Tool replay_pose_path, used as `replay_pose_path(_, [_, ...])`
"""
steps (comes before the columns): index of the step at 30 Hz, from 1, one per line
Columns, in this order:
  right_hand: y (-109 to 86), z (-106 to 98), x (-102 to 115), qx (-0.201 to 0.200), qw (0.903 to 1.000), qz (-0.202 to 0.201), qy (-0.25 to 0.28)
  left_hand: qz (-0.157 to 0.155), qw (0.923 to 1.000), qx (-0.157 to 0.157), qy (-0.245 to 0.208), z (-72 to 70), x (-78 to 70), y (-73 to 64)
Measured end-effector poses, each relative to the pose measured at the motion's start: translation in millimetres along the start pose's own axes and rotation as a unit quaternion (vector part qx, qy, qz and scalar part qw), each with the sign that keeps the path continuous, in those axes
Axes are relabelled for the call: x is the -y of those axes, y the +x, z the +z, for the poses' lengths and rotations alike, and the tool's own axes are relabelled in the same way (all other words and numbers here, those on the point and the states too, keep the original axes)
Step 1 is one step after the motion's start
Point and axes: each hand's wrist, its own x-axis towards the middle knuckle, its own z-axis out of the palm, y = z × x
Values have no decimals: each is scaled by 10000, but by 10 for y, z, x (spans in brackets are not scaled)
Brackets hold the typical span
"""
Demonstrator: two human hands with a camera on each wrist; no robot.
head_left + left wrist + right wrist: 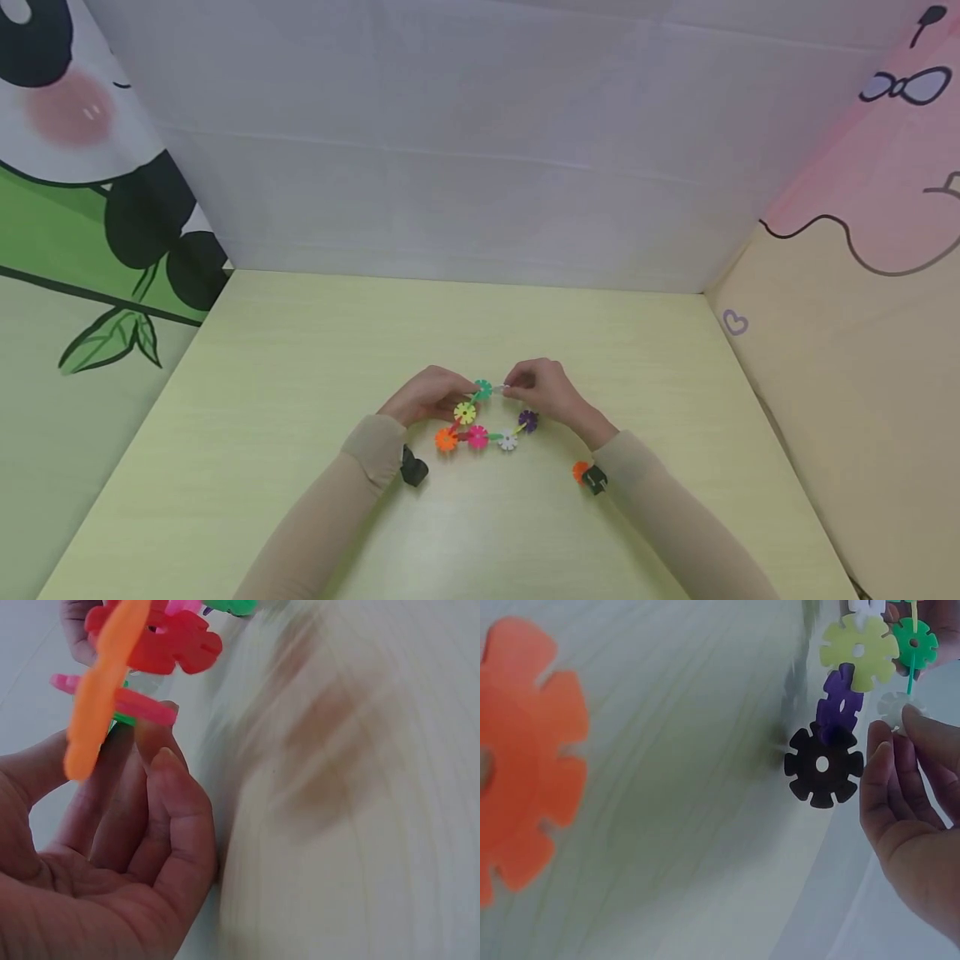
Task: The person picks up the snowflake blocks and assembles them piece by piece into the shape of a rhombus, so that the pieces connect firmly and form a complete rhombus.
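Note:
A chain of colorful notched plastic flower discs, joined edge to edge, curves between my hands. My left hand (433,395) pinches the chain at its far left part, around a green disc (483,389); a yellow disc (465,412) lies just below. My right hand (547,392) pinches a white disc (894,709) between thumb and fingers, at the green disc's edge. Along the near side run an orange disc (446,439), a pink disc (477,437) and another white disc (507,440). A purple disc (841,703) and a black disc (823,765) form the right end.
A loose orange disc (525,757) lies on the pale wood-look table (495,525) beside the right wrist's black camera (595,479). Another black camera (413,467) sits at the left wrist. A white back panel (465,150) and printed side panels enclose the table.

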Motion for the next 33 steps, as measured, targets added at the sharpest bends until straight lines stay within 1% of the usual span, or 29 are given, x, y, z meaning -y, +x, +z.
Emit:
replay_pose_path(5, [8, 15, -4, -29, 9999, -104, -77, 15, 10000, 8, -20, -10, 11, 9])
replay_pose_path(13, [14, 35, -7, -20, 9998, -97, -153, 41, 10000, 65, 8, -17, 31, 30])
replay_pose_path(21, [11, 61, 29, -83, 9991, -348, -229, 17, 10000, 81, -14, -7, 16, 11])
replay_pose_path(33, [-4, 98, 64, -310, 9969, -631, -353, 2, 10000, 66, 17, 2, 10, 5])
